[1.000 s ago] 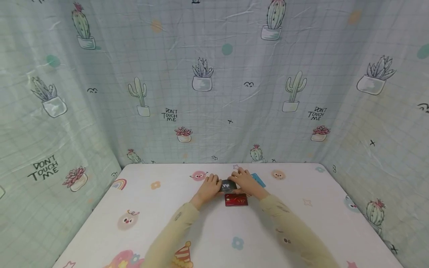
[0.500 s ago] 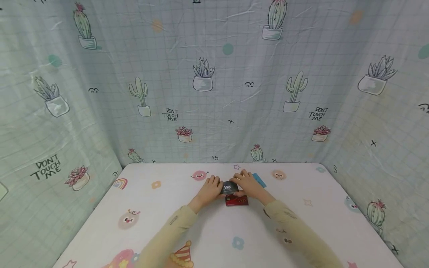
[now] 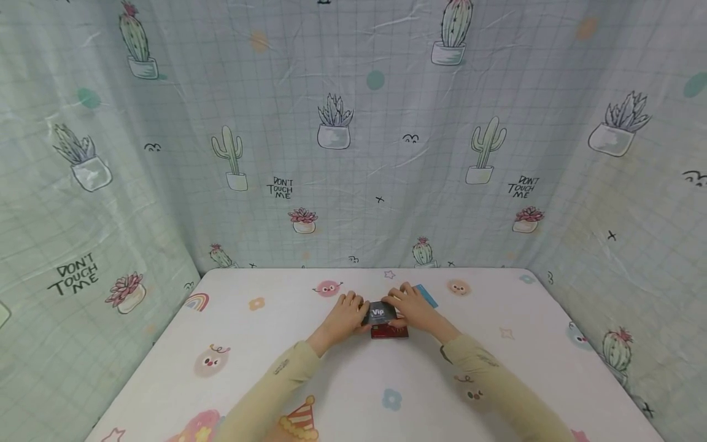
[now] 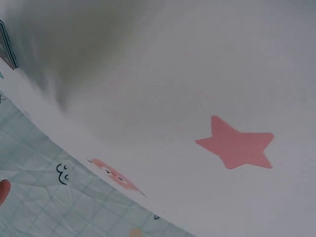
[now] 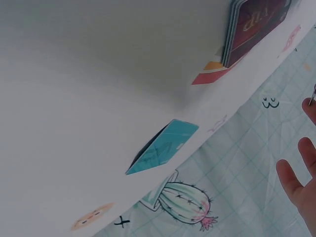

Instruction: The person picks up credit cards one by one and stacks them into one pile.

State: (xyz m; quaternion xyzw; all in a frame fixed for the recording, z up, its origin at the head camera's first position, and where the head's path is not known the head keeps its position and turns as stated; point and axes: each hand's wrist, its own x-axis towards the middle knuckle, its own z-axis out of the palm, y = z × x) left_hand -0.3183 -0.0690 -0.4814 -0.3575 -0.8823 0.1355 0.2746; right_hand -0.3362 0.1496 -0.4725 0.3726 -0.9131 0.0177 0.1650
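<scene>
Both hands hold a black card [image 3: 378, 313] printed "Vip" by its two short sides. My left hand [image 3: 343, 318] pinches its left end and my right hand [image 3: 415, 309] its right end. Under the near edge of this card lies a red card [image 3: 389, 333], partly covered. In the right wrist view the red VIP card [image 5: 256, 24] tops a stack with several edges showing; fingers of the right hand [image 5: 302, 180] appear at the right border. Only a fingertip [image 4: 4, 190] and a stack's edge [image 4: 7, 47] show in the left wrist view.
A light blue card [image 3: 427, 296] lies behind the right hand; in the right wrist view this blue card [image 5: 165, 145] has a dark one under it. The white table [image 3: 353, 393] has printed cartoons. A cactus-print cloth [image 3: 353, 166] hangs behind and along the sides.
Both hands have drawn the black card slightly toward me and to the right. It now overlaps the red card, which was fully visible before. The blue card has stayed put.
</scene>
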